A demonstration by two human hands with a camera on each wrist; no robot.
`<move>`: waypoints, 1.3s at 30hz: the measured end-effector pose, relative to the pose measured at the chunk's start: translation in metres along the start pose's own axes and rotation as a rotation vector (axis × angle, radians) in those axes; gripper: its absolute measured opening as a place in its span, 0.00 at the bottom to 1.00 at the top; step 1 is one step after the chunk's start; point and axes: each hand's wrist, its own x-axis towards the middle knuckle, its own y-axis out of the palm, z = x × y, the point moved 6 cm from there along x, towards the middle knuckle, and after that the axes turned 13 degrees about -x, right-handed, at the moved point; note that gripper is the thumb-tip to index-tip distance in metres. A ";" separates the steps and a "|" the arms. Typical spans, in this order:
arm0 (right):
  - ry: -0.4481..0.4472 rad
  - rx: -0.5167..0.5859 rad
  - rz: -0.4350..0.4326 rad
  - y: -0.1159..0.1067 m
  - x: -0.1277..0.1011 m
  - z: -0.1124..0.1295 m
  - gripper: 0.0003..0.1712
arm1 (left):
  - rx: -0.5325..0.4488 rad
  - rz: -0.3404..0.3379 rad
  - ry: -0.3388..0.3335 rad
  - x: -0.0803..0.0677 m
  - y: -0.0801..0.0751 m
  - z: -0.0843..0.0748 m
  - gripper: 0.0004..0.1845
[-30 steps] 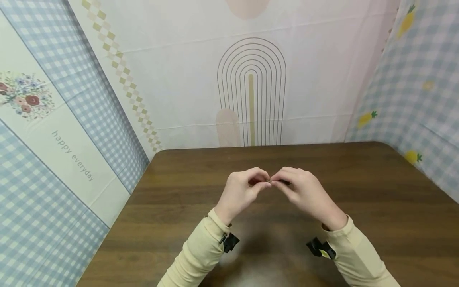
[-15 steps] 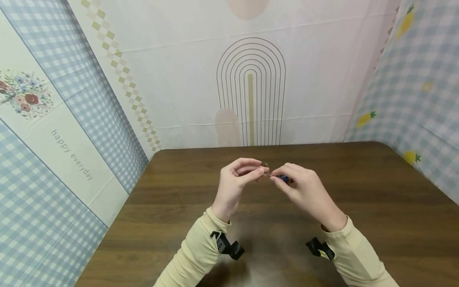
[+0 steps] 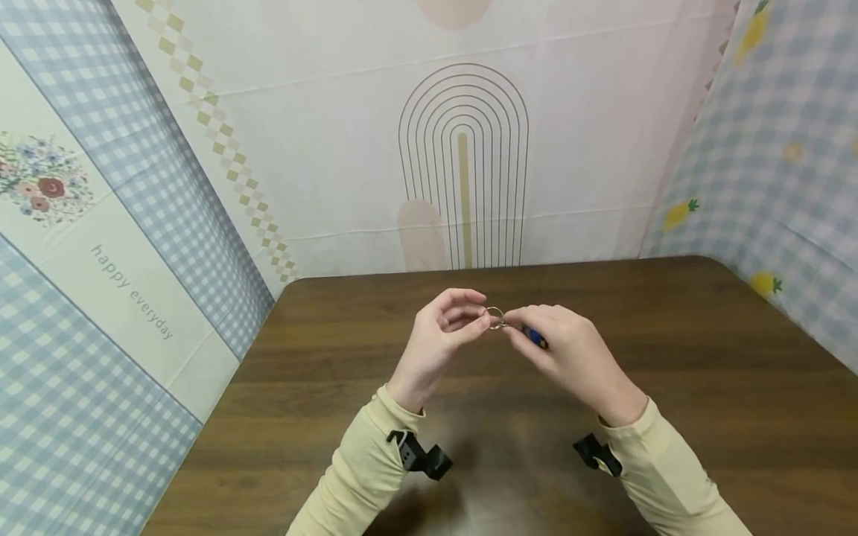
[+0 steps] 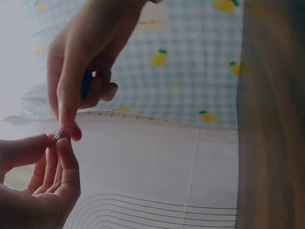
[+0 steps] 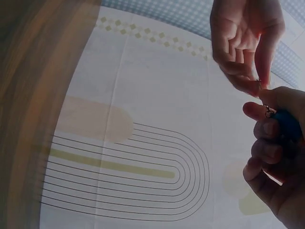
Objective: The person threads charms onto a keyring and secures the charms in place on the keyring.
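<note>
Both hands are raised above the brown wooden table (image 3: 670, 387), meeting at a small metal key ring (image 3: 494, 318). My left hand (image 3: 442, 335) pinches the ring between thumb and forefinger. My right hand (image 3: 563, 350) pinches the ring's other side and holds a small blue object (image 3: 534, 336) in its curled fingers. In the left wrist view the ring (image 4: 58, 132) shows edge-on between both hands' fingertips, with the blue object (image 4: 86, 86) inside the right hand. The right wrist view shows the blue object (image 5: 288, 125) against the right palm.
Patterned cloth walls surround the table: a pale one with an arch print (image 3: 462, 164) behind, blue check with flowers (image 3: 80, 223) on the left, blue check with pineapples (image 3: 771, 171) on the right. Black wrist-camera mounts (image 3: 418, 455) sit on both cream sleeves.
Both hands have risen slightly. The left hand turned palm-up, so the ring and the blue object now show between the fingers.
</note>
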 end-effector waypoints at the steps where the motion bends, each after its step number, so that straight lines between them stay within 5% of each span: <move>1: 0.002 -0.007 0.005 0.000 0.000 0.000 0.10 | 0.019 -0.006 0.019 -0.001 0.000 -0.001 0.16; 6: -0.005 -0.047 0.016 0.001 -0.002 0.004 0.10 | 0.107 -0.036 0.105 -0.003 0.000 -0.006 0.16; 11: -0.021 -0.045 0.001 0.000 -0.003 0.007 0.08 | 0.160 -0.021 0.121 -0.004 0.000 -0.007 0.14; 19: 0.029 -0.020 0.015 0.000 -0.003 0.004 0.11 | 0.118 0.056 0.052 -0.006 0.005 -0.004 0.17; 30: 0.014 -0.049 0.027 0.003 -0.004 -0.004 0.11 | 0.115 -0.062 0.058 0.002 -0.002 0.005 0.15; 39: -0.002 -0.035 0.034 0.006 -0.002 -0.015 0.08 | 0.044 0.008 -0.054 0.012 0.002 0.018 0.15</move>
